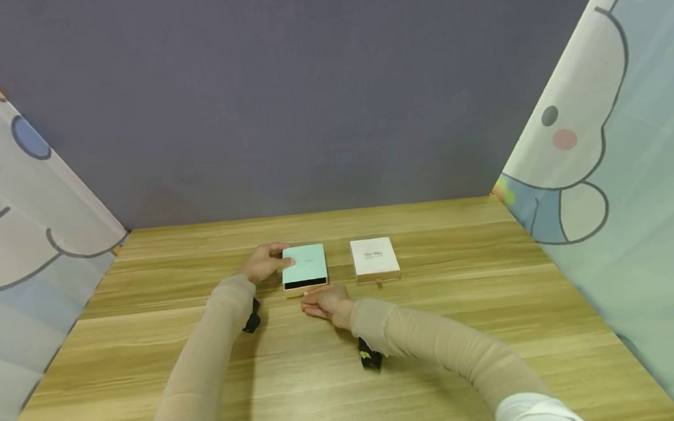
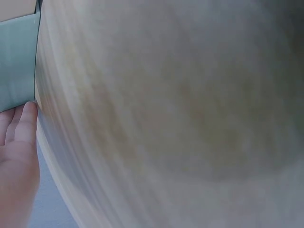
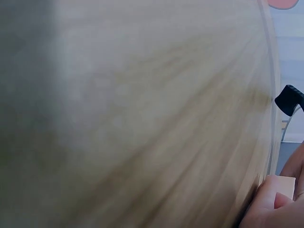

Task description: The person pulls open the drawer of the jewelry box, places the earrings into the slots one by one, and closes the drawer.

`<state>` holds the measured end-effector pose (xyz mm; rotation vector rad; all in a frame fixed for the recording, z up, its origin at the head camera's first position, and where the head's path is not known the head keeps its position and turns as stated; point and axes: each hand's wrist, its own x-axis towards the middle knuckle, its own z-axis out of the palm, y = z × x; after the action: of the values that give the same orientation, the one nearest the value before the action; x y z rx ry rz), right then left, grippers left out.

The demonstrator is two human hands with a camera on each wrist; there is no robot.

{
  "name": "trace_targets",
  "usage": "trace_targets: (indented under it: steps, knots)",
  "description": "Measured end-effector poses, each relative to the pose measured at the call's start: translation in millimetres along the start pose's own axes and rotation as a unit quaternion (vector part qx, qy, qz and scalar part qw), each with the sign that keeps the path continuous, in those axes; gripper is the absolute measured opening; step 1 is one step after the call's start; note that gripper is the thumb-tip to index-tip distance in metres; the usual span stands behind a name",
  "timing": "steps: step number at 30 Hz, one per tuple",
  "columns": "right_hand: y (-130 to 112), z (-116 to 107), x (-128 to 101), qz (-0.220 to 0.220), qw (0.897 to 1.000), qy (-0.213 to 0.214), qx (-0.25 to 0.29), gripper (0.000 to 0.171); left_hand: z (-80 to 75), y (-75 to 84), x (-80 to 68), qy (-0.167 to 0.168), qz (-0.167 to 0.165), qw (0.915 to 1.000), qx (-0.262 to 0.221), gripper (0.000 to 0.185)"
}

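Observation:
A mint-green drawer box point(image 1: 305, 262) lies on the wooden table, its drawer point(image 1: 301, 292) slid out a little toward me so that a black strip of the inside shows. My left hand point(image 1: 266, 262) grips the box's left side, thumb on the lid; in the left wrist view, fingertips of the left hand point(image 2: 19, 147) meet the mint sleeve point(image 2: 18, 61). At the drawer's front edge, my right hand point(image 1: 328, 302) pinches with thumb and fingers, the pull itself hidden by them. The right wrist view has that hand point(image 3: 266, 209) beside the pale drawer front point(image 3: 286, 183).
To the right sits a white drawer box point(image 1: 374, 257) with dark lettering and a small tab at its front. The wooden table point(image 1: 302, 382) meets a dark grey panel point(image 1: 305, 95) at the back. Cartoon-printed curtains point(image 1: 638, 150) flank both sides.

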<state>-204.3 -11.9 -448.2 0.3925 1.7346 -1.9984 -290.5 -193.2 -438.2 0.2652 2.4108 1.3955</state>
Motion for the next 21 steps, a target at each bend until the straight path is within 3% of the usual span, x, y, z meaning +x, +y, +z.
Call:
trace_targets:
  steps: [21]
  knots:
    - [-4.8,1.4,7.0,0.002,1.000,0.011,0.004,0.022,2.3,-2.2,0.9,0.011,0.000,0.9999,0.006,0.059]
